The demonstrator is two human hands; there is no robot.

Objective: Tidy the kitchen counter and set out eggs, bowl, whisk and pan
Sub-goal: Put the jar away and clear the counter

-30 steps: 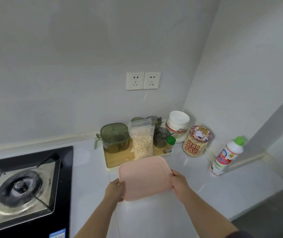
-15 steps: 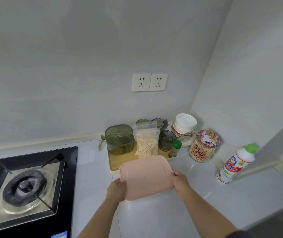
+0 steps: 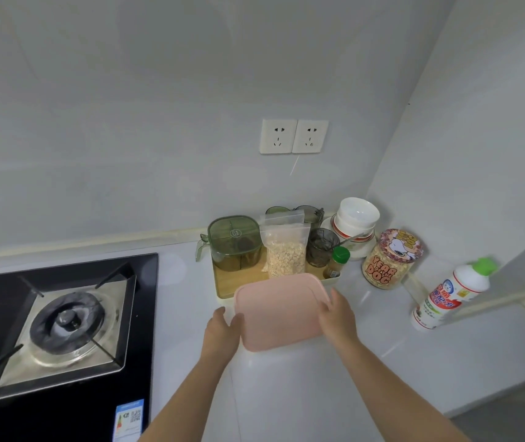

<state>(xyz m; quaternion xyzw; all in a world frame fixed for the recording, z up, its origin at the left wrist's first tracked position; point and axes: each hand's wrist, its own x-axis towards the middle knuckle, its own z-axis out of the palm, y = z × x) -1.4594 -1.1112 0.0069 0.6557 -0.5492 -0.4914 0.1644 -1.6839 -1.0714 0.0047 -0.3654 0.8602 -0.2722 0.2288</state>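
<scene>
1. The pink board [image 3: 281, 309] sits where it did half a second ago, in front of the wooden tray [image 3: 222, 279]. Its far edge covers part of the tray's front rim, just below the bag of oats [image 3: 286, 255].
2. The left hand [image 3: 222, 328] has changed. Earlier it clasped the board's near-left corner; now its fingers are straight and spread, with only the thumb touching the board's left edge.
3. The right hand [image 3: 339, 315] keeps its hold on the board's right edge, thumb on top and fingers along the side.
4. I cannot tell whether the board lies flat on the white desk [image 3: 382, 362] or is raised a little above it.
5. The rest has not moved. The green lidded container [image 3: 235, 242] and the small green-capped spice bottle [image 3: 337, 261] stand on the tray.
6. The stacked white bowls [image 3: 358, 215] are in the corner behind the tray, with the printed jar [image 3: 388, 260] beside them and the white bottle [image 3: 452, 295] further right.
7. The gas stove [image 3: 63, 320] lies at the left, well apart from the board.
</scene>
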